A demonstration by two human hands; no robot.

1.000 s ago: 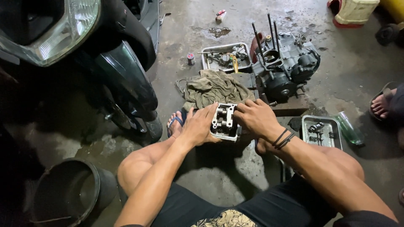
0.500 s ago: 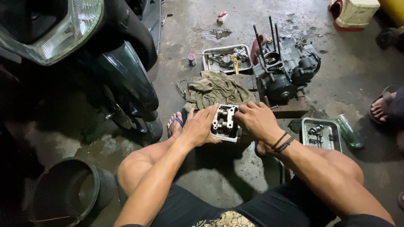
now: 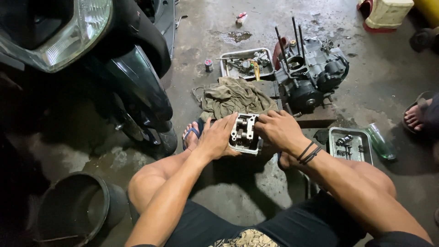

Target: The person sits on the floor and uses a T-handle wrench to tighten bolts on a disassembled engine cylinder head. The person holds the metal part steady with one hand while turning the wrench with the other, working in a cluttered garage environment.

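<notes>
Black bucket (image 3: 75, 210) lower left, contents too dark to tell; left hand (image 3: 219, 137) and right hand (image 3: 279, 130) clasp cylinder head (image 3: 244, 133) between knees, long axis away from person; far tray (image 3: 247, 64) and right tray (image 3: 350, 145) hold small parts.

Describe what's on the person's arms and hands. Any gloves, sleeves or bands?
Both arms are bare from the shoulder side down, with no sleeves in view. The left hand and right hand are ungloved. The right wrist carries a few thin dark bands; the left wrist has nothing on it. No rings can be made out.
</notes>
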